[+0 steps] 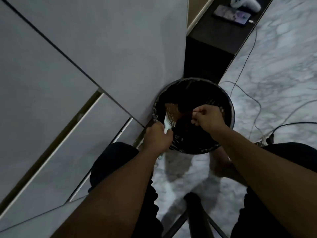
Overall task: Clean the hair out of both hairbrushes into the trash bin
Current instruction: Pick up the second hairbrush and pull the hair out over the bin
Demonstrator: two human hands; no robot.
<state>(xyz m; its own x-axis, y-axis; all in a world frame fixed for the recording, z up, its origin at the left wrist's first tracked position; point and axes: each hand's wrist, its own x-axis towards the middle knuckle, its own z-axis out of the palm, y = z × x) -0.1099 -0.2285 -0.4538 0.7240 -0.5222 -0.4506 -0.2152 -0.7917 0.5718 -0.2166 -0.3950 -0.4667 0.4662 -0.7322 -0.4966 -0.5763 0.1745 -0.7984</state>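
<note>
A round black trash bin [230,109] with a dark liner stands on the floor against the white cabinet. My left hand [157,137] grips the handle of a white hairbrush [169,117], whose bristled head is held over the bin's left side. A clump of brown hair [184,113] stretches from the bristles toward my right hand [208,117], which pinches it above the bin's middle. No second brush is visible.
White cabinet doors [85,66] fill the left. The floor is white marble [283,66] with cables [247,97] lying across it to the right. A phone [231,14] and a white controller [245,3] lie on a dark ledge at the top. My knees flank the bin.
</note>
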